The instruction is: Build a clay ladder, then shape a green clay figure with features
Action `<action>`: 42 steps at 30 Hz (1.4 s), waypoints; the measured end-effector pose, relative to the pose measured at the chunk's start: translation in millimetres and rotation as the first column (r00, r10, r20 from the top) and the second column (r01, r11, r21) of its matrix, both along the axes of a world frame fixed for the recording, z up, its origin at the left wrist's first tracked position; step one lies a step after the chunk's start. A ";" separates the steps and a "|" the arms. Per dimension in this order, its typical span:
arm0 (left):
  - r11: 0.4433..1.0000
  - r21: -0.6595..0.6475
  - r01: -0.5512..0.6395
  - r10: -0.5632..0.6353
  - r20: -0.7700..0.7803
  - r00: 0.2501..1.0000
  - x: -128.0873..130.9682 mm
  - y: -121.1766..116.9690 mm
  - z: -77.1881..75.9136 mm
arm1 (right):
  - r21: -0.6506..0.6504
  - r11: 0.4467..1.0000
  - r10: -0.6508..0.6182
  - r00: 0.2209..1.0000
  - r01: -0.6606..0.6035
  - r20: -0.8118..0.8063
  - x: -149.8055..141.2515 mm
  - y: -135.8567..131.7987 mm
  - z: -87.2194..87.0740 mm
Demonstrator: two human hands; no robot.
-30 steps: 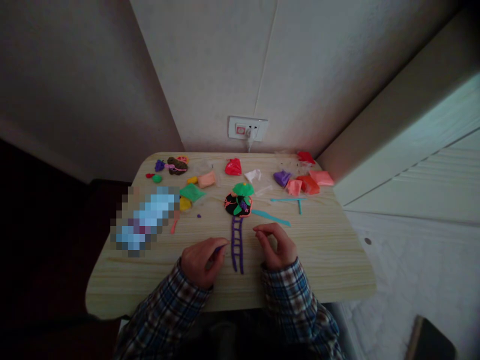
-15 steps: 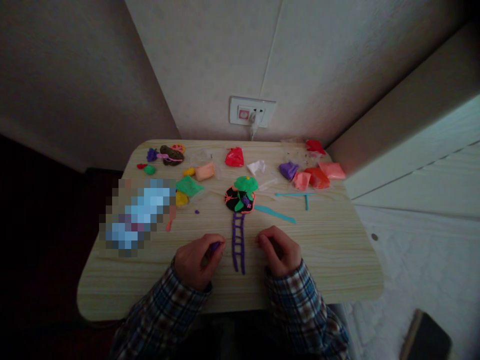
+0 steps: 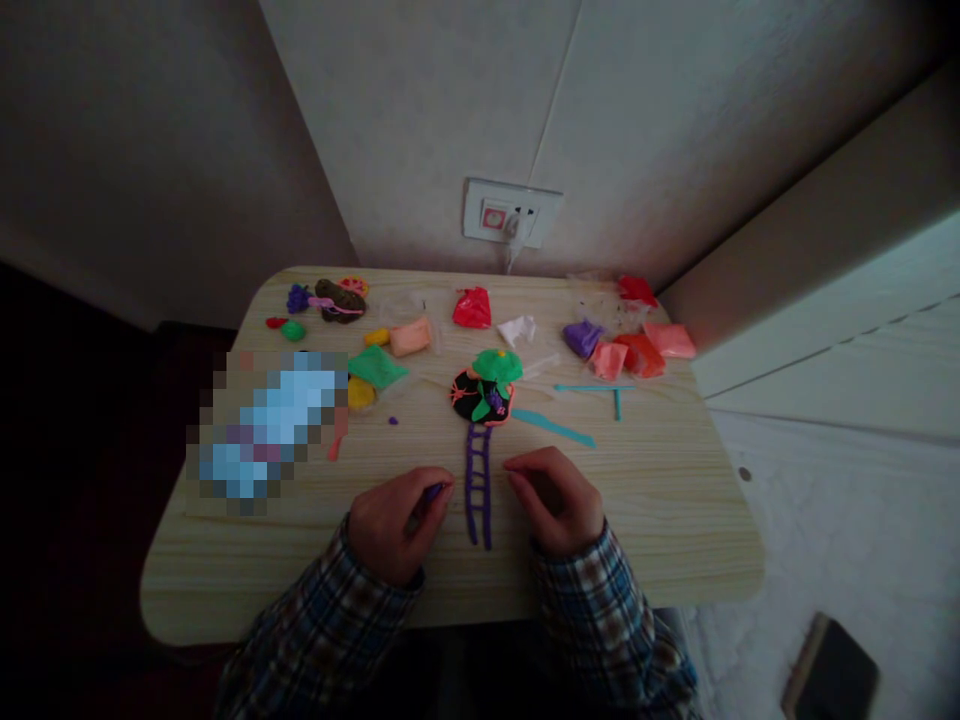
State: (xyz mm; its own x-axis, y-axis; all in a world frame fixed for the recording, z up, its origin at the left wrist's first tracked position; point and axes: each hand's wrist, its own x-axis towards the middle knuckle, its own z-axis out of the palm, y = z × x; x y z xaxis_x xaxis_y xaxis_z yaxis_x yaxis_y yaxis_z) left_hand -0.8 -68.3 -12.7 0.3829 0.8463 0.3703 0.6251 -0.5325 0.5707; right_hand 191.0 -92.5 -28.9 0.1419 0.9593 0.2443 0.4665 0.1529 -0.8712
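Between my hands lies a ladder of purple clay [image 3: 478, 490], its top end against a black clay disc [image 3: 466, 398] with pink, green and purple decoration. A green clay piece [image 3: 498, 366] sits at the disc's upper edge. My left hand [image 3: 401, 520], left of the ladder, is closed around a bit of purple clay [image 3: 433, 492] that shows between thumb and fingers. On the ladder's other side, my right hand [image 3: 556, 500] has thumb and forefinger pinched together; anything between the tips is too small to make out.
Turquoise modelling tools [image 3: 555, 428] lie right of the disc. Packets of coloured clay, including a red one [image 3: 472, 307] and a purple one [image 3: 583, 339], line the back of the table [image 3: 645, 540]. A pixelated patch [image 3: 270, 425] covers something at left. A wall socket [image 3: 512, 213] holds a plug.
The camera view has shifted slightly. My right finger and thumb have stayed in a pinch, moving a little beside the ladder. My left hand keeps its hold on the purple clay.
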 end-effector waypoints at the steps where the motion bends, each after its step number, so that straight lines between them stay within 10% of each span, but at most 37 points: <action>1: 1.000 -0.004 0.007 -0.007 -0.012 1.000 -0.2 0.3 0.8 | 0.003 1.000 -0.009 1.000 0.009 -0.005 -0.4 0.2 0.3; 42: 0.998 0.043 -0.042 0.041 0.018 0.999 6.1 2.2 -0.6 | 0.144 0.983 0.096 0.985 -0.117 0.146 -6.6 0.2 -5.5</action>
